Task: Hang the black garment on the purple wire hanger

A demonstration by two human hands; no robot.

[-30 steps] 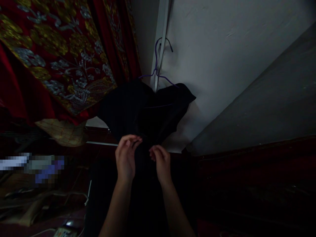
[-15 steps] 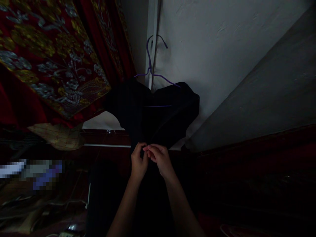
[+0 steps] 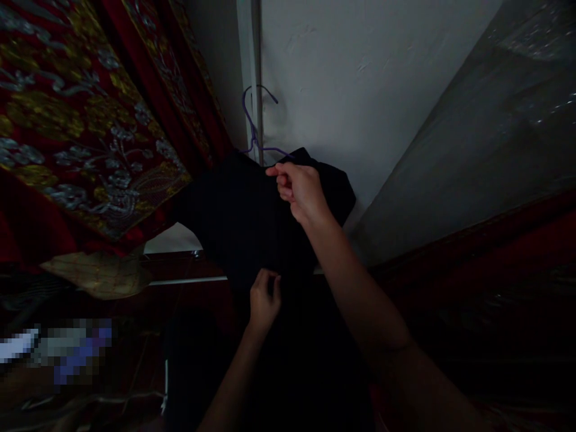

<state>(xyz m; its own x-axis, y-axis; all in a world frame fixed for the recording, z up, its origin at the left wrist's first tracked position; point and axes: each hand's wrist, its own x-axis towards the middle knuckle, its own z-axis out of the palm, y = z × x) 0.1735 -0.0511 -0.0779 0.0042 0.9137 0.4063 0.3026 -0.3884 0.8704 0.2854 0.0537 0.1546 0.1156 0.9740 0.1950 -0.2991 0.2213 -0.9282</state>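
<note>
A dark garment hangs by its shoulders from a purple wire hanger. At the lower front of the garment, my left hand is closed, thumb and fingers pinching the cloth. My right hand is up by the neckline, its fingers curled and pinched together at the top of the front. Whatever small part sits between those fingertips is too dark to make out. The two front halves lie together between my hands.
The hanger's hook loops over a pale vertical bar against a white wall. Red cloth with gold and silver embroidery hangs close on the left, above a checked beige cloth. A grey sheet-like surface slants on the right.
My right hand has risen from beside my left hand to the neckline. The garment's front, open in a V before, is now closed. My left hand stays low on the cloth.
</note>
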